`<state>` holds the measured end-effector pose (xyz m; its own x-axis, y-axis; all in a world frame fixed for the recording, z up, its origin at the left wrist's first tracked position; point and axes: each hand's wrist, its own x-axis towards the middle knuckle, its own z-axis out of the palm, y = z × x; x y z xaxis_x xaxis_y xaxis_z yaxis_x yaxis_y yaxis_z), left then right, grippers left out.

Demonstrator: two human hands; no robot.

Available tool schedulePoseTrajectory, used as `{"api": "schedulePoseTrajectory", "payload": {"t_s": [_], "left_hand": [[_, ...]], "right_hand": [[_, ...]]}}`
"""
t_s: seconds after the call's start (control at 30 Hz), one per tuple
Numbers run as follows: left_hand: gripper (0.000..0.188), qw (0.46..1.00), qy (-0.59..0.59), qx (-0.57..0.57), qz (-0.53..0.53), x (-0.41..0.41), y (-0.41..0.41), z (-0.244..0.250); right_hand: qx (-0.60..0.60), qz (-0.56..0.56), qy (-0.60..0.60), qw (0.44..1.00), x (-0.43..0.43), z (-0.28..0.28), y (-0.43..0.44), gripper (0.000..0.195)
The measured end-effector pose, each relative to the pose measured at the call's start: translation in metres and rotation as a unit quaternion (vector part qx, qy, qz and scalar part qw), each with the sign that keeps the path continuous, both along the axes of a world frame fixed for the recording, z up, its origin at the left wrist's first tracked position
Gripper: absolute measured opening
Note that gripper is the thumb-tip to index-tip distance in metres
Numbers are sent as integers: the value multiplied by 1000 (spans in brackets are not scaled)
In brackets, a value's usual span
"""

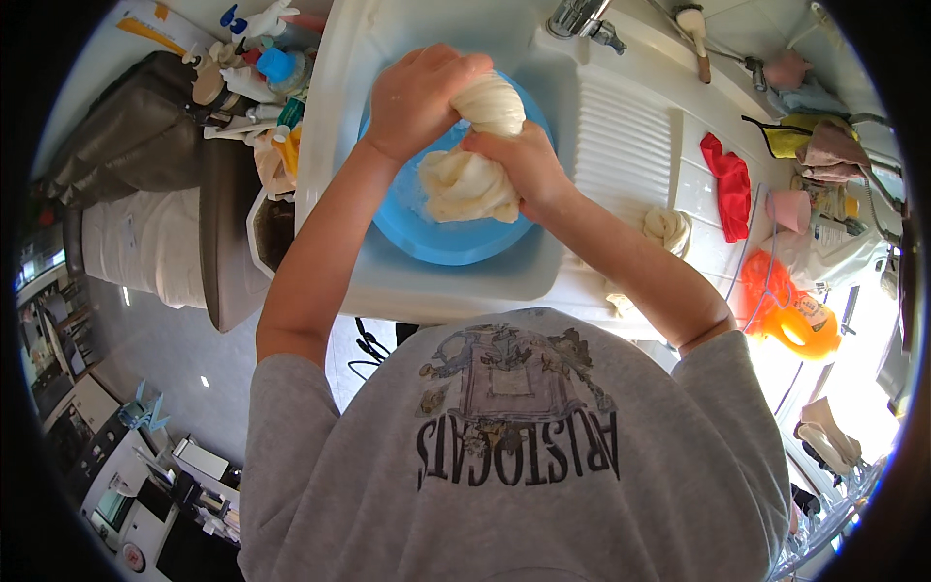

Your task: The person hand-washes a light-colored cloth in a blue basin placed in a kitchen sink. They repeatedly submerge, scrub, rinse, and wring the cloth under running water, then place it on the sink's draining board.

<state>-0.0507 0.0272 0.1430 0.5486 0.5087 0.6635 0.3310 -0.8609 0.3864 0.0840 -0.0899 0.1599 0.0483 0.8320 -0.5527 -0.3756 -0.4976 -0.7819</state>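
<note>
A cream-coloured wet cloth is twisted tight between my two hands, above a round blue basin. My left hand grips its upper end, where the fabric is wound into a thick roll. Lower down, my right hand is closed around the twist, and the loose part of the cloth bunches out below it. Foamy water shows in the basin beside the cloth. The basin stands inside a white laundry sink; part of its rim is hidden behind my hands and forearms.
A chrome faucet juts over the sink's far side. Right of the basin lies a ribbed washboard surface, with a crumpled cream cloth and a red cloth beyond. An orange detergent bottle sits farther right. Several bottles crowd the left, including a blue-capped bottle.
</note>
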Motion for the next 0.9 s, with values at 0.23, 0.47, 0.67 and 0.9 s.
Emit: {"api": "schedulePoseTrajectory", "payload": {"t_s": [0.23,0.47,0.67,0.9], "left_hand": [[38,997,-12,65,-34,6,17,9],[37,988,-150,-21,-9,33,5,-12],[37,986,-102,-119,-64,31,-6,-20],[53,964,-10,-264,2,32,-23,-1]], "right_hand": [[16,36,196,980,8,15,-4,28],[20,-10,348,937,2,9,-11,25],[18,-39,419,907,0,-2,-28,21],[-19,-33,233,972,21,-12,-31,25]]}}
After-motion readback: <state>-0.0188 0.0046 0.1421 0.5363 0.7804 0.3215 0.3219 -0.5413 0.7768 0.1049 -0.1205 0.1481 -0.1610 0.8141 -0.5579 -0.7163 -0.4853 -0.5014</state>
